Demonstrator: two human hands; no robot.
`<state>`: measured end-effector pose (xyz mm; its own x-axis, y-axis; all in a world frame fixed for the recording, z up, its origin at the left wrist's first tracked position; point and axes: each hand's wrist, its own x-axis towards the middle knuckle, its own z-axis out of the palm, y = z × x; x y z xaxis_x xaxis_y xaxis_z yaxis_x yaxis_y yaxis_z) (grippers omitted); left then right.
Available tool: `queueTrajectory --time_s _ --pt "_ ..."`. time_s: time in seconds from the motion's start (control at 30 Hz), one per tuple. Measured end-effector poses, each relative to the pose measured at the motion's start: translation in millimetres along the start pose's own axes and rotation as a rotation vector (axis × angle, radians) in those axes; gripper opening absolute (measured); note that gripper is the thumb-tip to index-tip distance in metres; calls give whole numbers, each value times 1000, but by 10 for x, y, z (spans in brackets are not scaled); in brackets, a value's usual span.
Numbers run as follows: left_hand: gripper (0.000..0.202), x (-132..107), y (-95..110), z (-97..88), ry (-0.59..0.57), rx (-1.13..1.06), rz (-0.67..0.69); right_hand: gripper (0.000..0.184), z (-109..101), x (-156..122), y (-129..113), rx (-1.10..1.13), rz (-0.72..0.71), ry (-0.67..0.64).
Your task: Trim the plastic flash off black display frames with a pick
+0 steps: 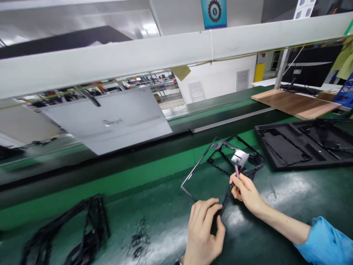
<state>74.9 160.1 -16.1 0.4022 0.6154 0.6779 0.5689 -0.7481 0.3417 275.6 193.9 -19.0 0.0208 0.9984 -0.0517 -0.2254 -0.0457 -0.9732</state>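
A thin black rectangular frame [190, 176] lies on the green worktop in front of me. My left hand [205, 230] is at its near corner, fingers bent over the edge and the thumb apart from them, gripping the frame there. My right hand [246, 191] pinches a small pink stick-like tool [236, 170] against the frame's right side; the lower end of this tool is hidden by my fingers. Just beyond, other black frame pieces [220, 167] overlap it, with a silvery-white patch [239, 157] among them.
A black foam tray [271, 163] holding black frames stands at the right. A stack of black frames [93, 217] lies at the left, near loose black scraps [139, 239]. Behind are a white board [124, 121], a wooden board [298, 103] and a monitor [311, 70]. A white beam [176, 48] crosses above.
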Motion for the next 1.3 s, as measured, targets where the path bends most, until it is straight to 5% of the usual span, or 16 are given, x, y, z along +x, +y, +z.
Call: queueTrajectory --time_s 0.23,0.6,0.97,1.3 --pt "14 296 95 26 267 54 8 48 104 -337 15 19 -185 43" --pt "23 87 12 37 293 93 65 42 170 -485 137 -23 -182 44" --pt "20 58 -6 59 255 8 -30 41 181 -508 127 0 -165 24" --pt "21 -23 -98 117 356 -187 -102 40 172 -489 122 -19 -197 42"
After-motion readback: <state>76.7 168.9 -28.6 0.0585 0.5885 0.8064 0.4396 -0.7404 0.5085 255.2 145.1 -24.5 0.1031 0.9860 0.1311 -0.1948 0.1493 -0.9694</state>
